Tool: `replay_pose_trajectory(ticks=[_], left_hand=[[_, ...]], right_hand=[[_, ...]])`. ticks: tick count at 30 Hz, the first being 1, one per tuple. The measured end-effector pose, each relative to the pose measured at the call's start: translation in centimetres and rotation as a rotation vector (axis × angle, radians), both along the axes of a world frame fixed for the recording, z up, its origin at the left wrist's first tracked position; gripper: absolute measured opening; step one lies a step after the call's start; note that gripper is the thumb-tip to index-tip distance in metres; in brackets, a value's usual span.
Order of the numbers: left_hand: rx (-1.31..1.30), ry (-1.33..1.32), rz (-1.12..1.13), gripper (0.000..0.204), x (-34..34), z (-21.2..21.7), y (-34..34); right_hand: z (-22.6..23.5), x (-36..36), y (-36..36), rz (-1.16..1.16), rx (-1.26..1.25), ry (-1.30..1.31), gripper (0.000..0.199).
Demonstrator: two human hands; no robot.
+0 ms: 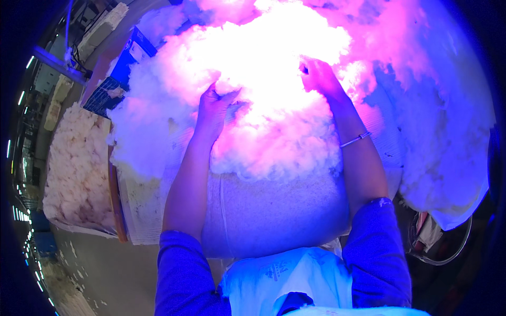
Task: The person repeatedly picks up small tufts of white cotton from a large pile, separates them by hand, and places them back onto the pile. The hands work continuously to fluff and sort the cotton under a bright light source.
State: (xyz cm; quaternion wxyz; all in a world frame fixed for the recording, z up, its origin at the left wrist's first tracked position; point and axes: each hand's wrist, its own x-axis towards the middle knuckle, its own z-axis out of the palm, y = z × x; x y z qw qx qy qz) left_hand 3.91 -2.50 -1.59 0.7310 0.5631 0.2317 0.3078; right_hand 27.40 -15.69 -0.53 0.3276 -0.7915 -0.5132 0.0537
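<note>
A wide heap of fluffy loose fibre (282, 152), looking like raw cotton, lies in front of me under strong pink and violet light. My left hand (212, 113) touches the left side of its bright middle, thumb spread away from the fingers. Some of those fingertips sink into the fluff. To the right, my right hand (320, 78) is closed at the edge of the brightest patch, with its fingers curled in. Glare hides whatever is between them. A thin bracelet (356, 139) circles my right wrist.
Pale fabric covers the rounded near edge of the work surface (274, 213). More fibre fills a container (79, 168) at the left, beside a wooden strip (117, 203). A blue box (118, 79) stands at the far left. Bluish fluff (448, 152) spreads at the right, above a curved metal rod (456, 250).
</note>
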Motion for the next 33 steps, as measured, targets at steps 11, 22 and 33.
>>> replay_pose_trajectory(ticks=[11,22,33], left_hand=[[0.07,0.132,-0.027,0.058,0.5,0.0,-0.4],[0.768,0.304,0.097,0.054,0.1,0.9,-1.5],[0.24,0.203,0.106,0.038,1.0,0.4,-1.3]], right_hand=[[3.9,-10.3,1.2,0.284,0.479,0.136,0.019],[2.5,-9.9,1.8,0.299,0.497,0.128,0.013],[3.4,-6.8,0.8,0.139,0.668,0.495,0.017]])
